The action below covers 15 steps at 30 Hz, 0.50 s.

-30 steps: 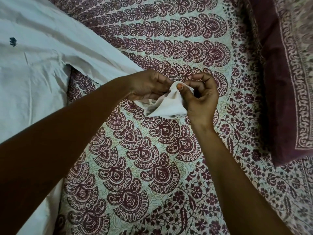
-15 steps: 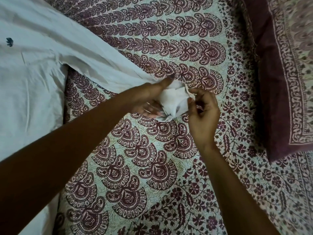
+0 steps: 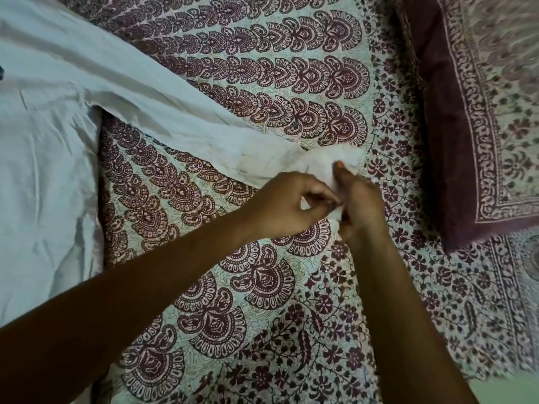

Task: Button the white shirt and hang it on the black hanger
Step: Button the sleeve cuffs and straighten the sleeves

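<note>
The white shirt (image 3: 49,158) lies spread on the bed at the left. One long sleeve (image 3: 175,112) runs from it to the right, down to its cuff (image 3: 318,167) near the middle of the view. Both hands meet at the cuff's near edge. My left hand (image 3: 287,205) pinches the white cloth with curled fingers. My right hand (image 3: 360,204) grips the cuff from the right, thumb pressed on top of it. The button is hidden between the fingers. No black hanger is in view.
A patterned maroon and cream bedsheet (image 3: 262,301) covers the bed under the shirt. A maroon pillow (image 3: 472,112) with a printed border lies at the upper right, close to the cuff.
The cuff, held raised and bunched a second ago, now lies lower and flatter on the sheet. Both hands have shifted to its near edge and closed together on it.
</note>
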Each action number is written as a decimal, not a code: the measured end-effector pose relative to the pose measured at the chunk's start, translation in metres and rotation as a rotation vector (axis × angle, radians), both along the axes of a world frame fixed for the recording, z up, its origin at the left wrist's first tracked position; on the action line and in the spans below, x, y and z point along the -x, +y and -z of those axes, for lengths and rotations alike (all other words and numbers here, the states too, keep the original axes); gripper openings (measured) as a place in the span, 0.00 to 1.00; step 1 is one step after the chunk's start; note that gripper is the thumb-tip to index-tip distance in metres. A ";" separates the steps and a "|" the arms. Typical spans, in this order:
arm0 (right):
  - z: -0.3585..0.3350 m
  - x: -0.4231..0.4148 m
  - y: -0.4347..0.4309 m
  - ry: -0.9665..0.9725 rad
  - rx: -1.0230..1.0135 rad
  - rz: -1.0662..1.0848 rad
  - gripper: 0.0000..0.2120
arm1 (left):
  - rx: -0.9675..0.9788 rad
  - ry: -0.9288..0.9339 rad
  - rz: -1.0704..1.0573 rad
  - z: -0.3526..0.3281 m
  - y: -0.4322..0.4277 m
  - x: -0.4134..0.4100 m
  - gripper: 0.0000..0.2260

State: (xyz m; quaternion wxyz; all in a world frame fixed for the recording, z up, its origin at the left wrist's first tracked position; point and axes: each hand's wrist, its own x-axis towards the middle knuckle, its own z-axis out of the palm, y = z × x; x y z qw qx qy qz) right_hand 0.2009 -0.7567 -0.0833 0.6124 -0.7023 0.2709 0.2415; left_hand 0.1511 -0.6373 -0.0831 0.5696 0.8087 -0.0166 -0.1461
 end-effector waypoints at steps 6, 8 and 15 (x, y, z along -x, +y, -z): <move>0.017 -0.012 -0.029 -0.077 0.059 0.184 0.21 | -0.627 -0.143 -0.076 0.043 0.014 0.009 0.30; 0.027 -0.007 -0.033 -0.044 0.087 0.137 0.24 | -0.820 -0.108 0.049 0.058 0.022 0.014 0.29; 0.056 0.002 -0.028 -0.150 0.195 0.147 0.14 | -0.925 -0.455 0.053 0.083 0.043 0.021 0.14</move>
